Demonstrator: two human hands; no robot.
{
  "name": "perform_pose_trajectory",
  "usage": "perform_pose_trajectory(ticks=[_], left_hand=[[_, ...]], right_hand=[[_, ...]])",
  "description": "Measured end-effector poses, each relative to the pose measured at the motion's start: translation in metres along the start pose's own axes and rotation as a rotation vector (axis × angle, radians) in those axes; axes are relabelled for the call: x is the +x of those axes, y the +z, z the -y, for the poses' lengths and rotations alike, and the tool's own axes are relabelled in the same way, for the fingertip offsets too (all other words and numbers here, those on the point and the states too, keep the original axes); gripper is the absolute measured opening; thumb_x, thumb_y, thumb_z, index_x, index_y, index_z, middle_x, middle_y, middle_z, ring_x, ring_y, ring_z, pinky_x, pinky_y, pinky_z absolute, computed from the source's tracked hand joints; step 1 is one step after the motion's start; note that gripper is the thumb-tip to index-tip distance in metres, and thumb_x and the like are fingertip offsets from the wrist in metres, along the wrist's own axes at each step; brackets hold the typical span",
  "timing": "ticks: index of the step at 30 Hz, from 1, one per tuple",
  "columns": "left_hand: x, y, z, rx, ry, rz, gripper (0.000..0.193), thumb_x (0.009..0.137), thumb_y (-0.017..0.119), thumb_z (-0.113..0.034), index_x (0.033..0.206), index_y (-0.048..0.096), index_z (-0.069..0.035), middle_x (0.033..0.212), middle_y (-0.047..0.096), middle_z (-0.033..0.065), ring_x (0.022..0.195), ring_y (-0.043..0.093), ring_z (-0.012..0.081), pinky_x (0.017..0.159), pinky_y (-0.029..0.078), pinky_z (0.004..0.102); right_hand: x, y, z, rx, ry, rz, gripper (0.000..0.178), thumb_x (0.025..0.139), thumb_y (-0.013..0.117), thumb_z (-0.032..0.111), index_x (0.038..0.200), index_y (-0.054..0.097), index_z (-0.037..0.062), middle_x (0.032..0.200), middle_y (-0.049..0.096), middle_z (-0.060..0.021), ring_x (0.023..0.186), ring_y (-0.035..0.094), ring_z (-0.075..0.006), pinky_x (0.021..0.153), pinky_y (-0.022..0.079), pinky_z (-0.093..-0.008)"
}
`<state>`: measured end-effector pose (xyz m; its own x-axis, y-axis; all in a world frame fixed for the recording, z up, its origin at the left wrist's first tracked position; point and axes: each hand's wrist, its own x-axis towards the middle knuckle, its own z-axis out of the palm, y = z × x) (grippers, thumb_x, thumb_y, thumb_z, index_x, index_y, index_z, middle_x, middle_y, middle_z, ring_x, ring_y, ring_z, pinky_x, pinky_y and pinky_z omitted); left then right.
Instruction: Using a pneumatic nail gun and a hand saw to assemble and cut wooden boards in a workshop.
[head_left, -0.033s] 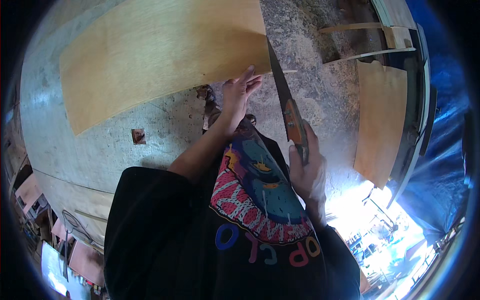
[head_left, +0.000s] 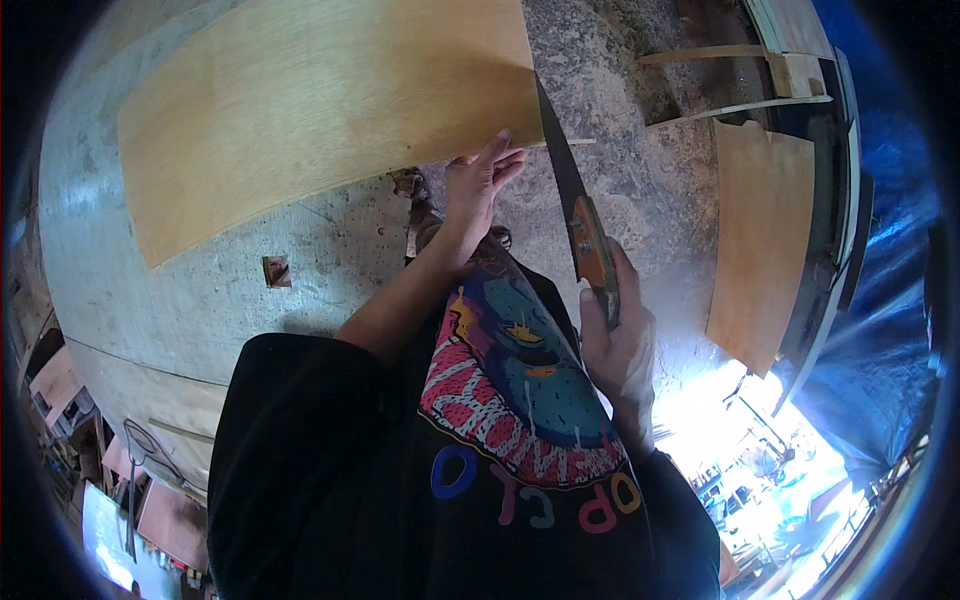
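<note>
A thin, light-brown plywood sheet (head_left: 300, 110) spreads across the upper left, on a pale worktop and past its right side. At its near edge, close to the right corner, my left hand (head_left: 480, 185) grips it, the thumb lying on top and the other fingers around the edge. My right hand (head_left: 622, 345) is closed round the handle of a handsaw (head_left: 567, 180) with a dark blade and an orange-brown grip. The blade slants up and left, its tip end against the sheet's right edge. A thin pale strip (head_left: 582, 142) sticks out beyond the blade.
The pale worktop (head_left: 340, 240) has a square hole (head_left: 277, 272) left of my forearm. Stained concrete floor (head_left: 620, 170) lies to the right. Another plywood piece (head_left: 762, 240) lies there, near wooden strips (head_left: 740, 108) and a blue tarp (head_left: 900, 330). Bright light glares at lower right.
</note>
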<state>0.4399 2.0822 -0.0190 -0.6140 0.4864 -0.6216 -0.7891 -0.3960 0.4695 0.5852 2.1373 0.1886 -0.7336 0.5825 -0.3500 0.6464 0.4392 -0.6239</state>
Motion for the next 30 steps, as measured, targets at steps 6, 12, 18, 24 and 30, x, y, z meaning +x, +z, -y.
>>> perform_pose_trajectory(ticks=[6, 12, 18, 24, 30], left_hand=[[0.002, 0.002, -0.005, 0.049, -0.006, -0.004, 0.043, 0.082, 0.073, -0.03, 0.107, 0.058, 0.001, 0.096, 0.065, 0.0143, 0.089, 0.065, 0.0221, 0.085, 0.054, 0.0356], [0.005, -0.003, 0.0, 0.051, -0.018, -0.011, 0.047, 0.083, 0.071, -0.034, 0.109, 0.056, 0.002, 0.099, 0.064, 0.015, 0.096, 0.063, 0.0236, 0.091, 0.051, 0.0377], [-0.003, 0.003, -0.009, 0.056, -0.016, -0.008, 0.048, 0.082, 0.072, -0.033, 0.11, 0.054, 0.002, 0.099, 0.063, 0.0154, 0.096, 0.063, 0.0244, 0.091, 0.052, 0.0377], [-0.002, 0.001, -0.011, 0.049, -0.026, 0.0, 0.046, 0.084, 0.071, -0.032, 0.11, 0.054, 0.002, 0.098, 0.063, 0.0148, 0.093, 0.064, 0.0234, 0.088, 0.053, 0.0369], [-0.042, 0.014, -0.062, 0.368, -0.354, 0.312, 0.03, 0.091, 0.061, -0.027, 0.1, 0.062, 0.001, 0.087, 0.067, 0.0113, 0.084, 0.066, 0.0188, 0.078, 0.054, 0.0316]], right_hand=[[0.012, -0.013, 0.026, -0.117, 0.027, 0.056, 0.05, 0.092, 0.05, 0.011, 0.138, 0.033, 0.0037, 0.074, 0.063, -0.022, 0.069, 0.068, -0.035, 0.059, 0.052, -0.0402], [0.012, -0.01, 0.036, -0.127, 0.144, 0.084, 0.05, 0.091, 0.05, 0.009, 0.138, 0.034, 0.0035, 0.083, 0.066, -0.0246, 0.076, 0.068, -0.0386, 0.063, 0.054, -0.0422], [-0.013, -0.019, 0.039, -0.138, 0.119, 0.061, 0.05, 0.09, 0.051, 0.009, 0.138, 0.035, 0.0046, 0.097, 0.066, -0.0264, 0.083, 0.067, -0.04, 0.067, 0.055, -0.0416], [0.013, -0.01, 0.033, -0.149, 0.109, 0.069, 0.051, 0.091, 0.051, 0.011, 0.138, 0.035, 0.0045, 0.086, 0.065, -0.0261, 0.077, 0.068, -0.0385, 0.063, 0.054, -0.0417], [0.005, -0.017, 0.028, -0.103, 0.11, 0.052, 0.05, 0.092, 0.05, 0.014, 0.138, 0.035, 0.0059, 0.083, 0.065, -0.0249, 0.074, 0.067, -0.0398, 0.062, 0.054, -0.0425]])
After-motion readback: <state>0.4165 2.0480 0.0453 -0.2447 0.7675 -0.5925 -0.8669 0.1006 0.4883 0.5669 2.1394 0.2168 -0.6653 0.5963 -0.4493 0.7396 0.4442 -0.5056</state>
